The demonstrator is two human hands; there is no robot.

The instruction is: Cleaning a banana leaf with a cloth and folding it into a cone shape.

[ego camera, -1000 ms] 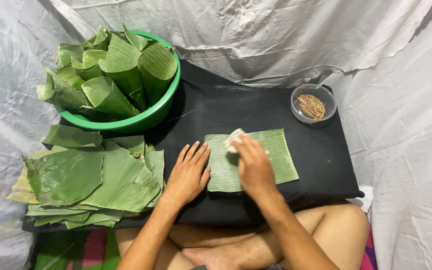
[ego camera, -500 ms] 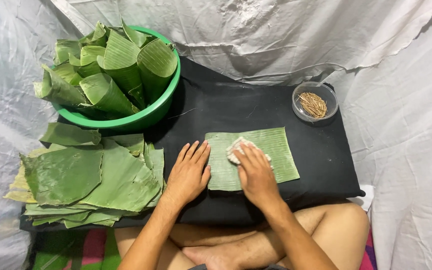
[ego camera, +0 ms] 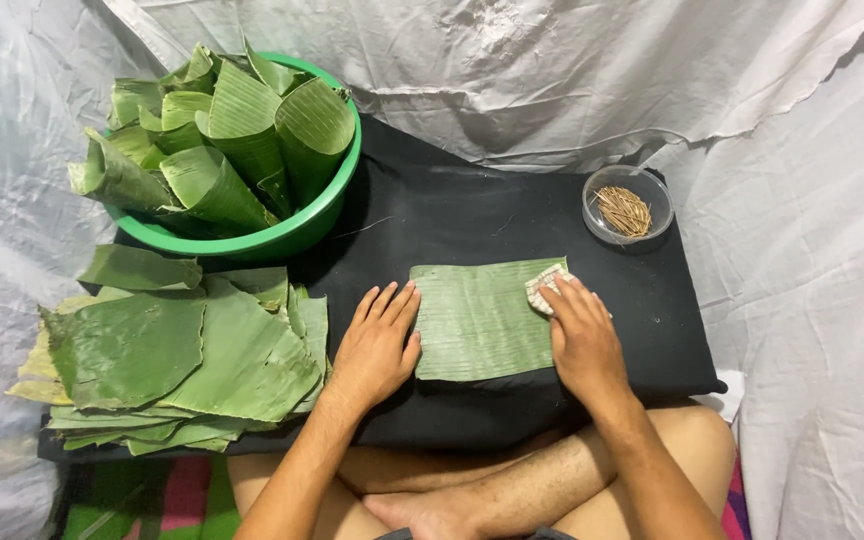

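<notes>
Wiping a rectangular green leaf piece (ego camera: 477, 320) laid flat near the front edge of the black worktop (ego camera: 472, 215), straight ahead of the crossed legs. Presses a small pale cloth (ego camera: 544, 287) onto the leaf's far right corner with the right hand (ego camera: 582, 340), fingers together and curled over it. Pins the leaf's left edge with the left hand (ego camera: 377, 345), spread flat, palm down. Seems to be mid-stroke on the upper face; calls for a firm hold on the left edge and a light pass along the ribs, so as not to split the leaf. Further out: a stack of flat leaves (ego camera: 182, 350) at the left, a green bowl (ego camera: 327, 215) of rolled leaf cones (ego camera: 242, 130) behind it, a small clear dish of thin sticks (ego camera: 628, 205) at the far right. Nothing in the way of either hand
</notes>
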